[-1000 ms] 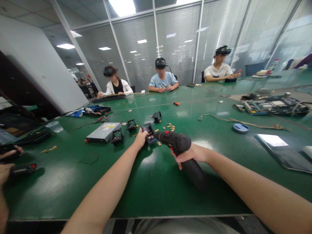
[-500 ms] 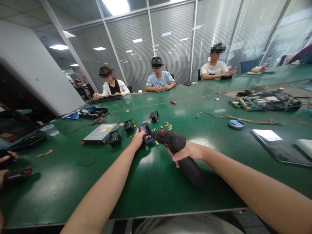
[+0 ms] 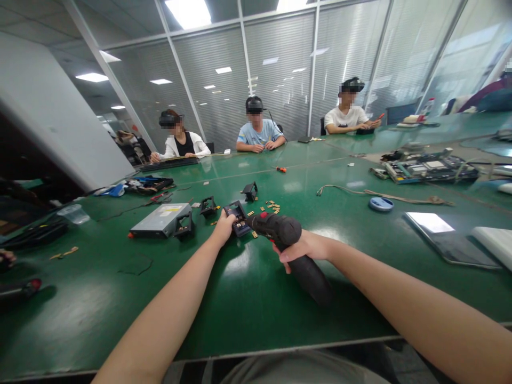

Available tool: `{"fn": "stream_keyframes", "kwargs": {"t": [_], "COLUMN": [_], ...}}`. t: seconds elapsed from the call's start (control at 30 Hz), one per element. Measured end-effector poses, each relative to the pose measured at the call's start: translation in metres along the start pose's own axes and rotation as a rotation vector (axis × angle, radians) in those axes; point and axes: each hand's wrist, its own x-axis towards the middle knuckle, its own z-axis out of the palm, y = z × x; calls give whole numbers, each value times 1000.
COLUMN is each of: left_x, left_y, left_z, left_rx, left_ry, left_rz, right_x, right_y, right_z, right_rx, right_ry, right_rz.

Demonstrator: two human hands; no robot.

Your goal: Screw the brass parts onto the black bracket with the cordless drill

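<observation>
My left hand (image 3: 224, 227) is closed on the near left edge of a black plastic housing (image 3: 239, 214) with small metal pieces inside. In my right hand (image 3: 298, 249) is a black cordless drill (image 3: 282, 230) with red accents, gripped by its handle. The drill's nose points left at the housing; whether its bit touches cannot be seen. Small brass-coloured plates (image 3: 272, 205) lie scattered just beyond the drill. Around the housing stand similar black plastic brackets: one behind it (image 3: 250, 191), another to its left (image 3: 208, 206), and a third beside the drive (image 3: 184, 226).
A silver optical drive (image 3: 161, 220) lies to the left. At the right are a blue round lid (image 3: 381, 204), a tan cable (image 3: 400, 195), a flat grey device (image 3: 448, 239) and circuit boards (image 3: 434, 166). Another person's drill (image 3: 20, 288) is at the left edge. Three people sit across the green table (image 3: 224, 325).
The whole view has shifted slightly, so things appear a little further left. Both hands keep their holds on the housing and the drill.
</observation>
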Motion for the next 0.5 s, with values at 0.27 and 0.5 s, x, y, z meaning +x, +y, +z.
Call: {"fn": "stream_keyframes", "kwargs": {"t": [0.27, 0.5], "left_x": [0, 0], "left_y": [1, 1], "left_z": [0, -1], "left_rx": [35, 113], "left_ry": [-22, 12], "left_rz": [14, 17], "right_x": [0, -1], "right_y": [-1, -2], "right_z": [1, 2], "right_rx": [0, -14], "right_ry": [17, 34], "right_rz": [16, -3]}}
